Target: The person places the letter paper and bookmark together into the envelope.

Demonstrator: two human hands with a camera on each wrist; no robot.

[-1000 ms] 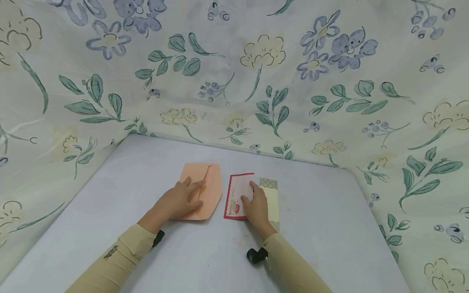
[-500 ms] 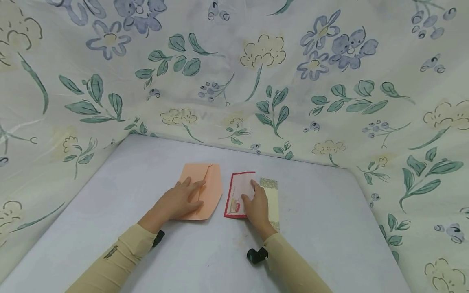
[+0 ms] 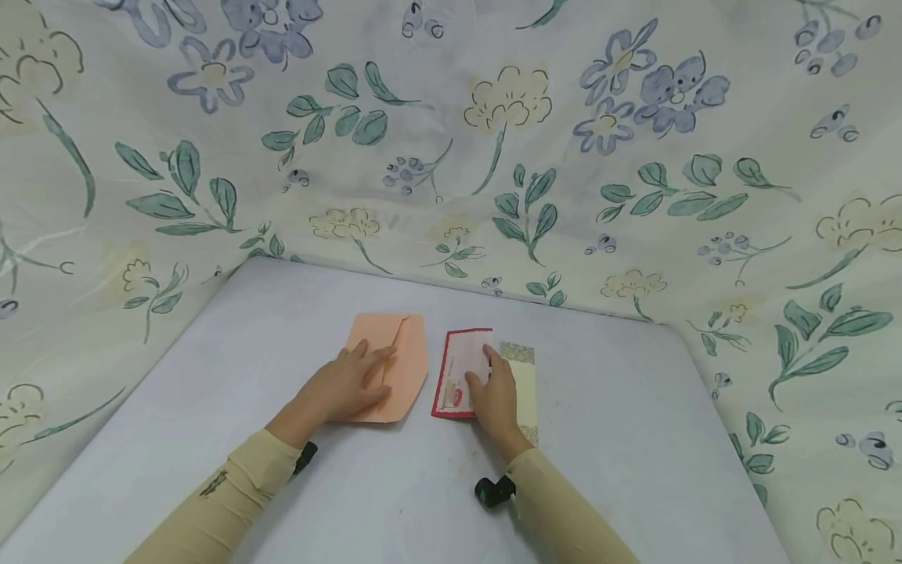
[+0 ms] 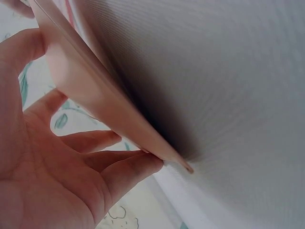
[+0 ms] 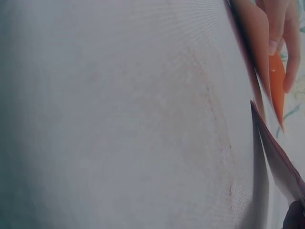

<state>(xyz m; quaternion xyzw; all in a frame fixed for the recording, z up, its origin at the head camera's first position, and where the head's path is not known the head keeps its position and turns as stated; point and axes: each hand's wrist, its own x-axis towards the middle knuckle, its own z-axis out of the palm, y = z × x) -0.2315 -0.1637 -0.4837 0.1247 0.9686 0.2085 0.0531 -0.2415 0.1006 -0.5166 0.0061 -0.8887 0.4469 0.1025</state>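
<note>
My left hand rests on a peach envelope left of centre, fingers spread across its flap. In the left wrist view, its fingertips touch the face of the envelope. My right hand grips the right side of a red-bordered greeting card, with thumb and index finger apart along that side. In the right wrist view, the card slants up from the table; the grip itself is mostly hidden. A cream card with glittery ends lies under and beside my right hand, partly covered.
Everything lies on a white table. A floral cloth hangs behind and at the sides. Black wrist-camera mounts sit under both wrists. A narrow gap separates the envelope from the red-bordered card.
The red-bordered card has shifted slightly away from me and to the right, its left side tilting. Both hands stay almost in place; the envelope has not moved.
</note>
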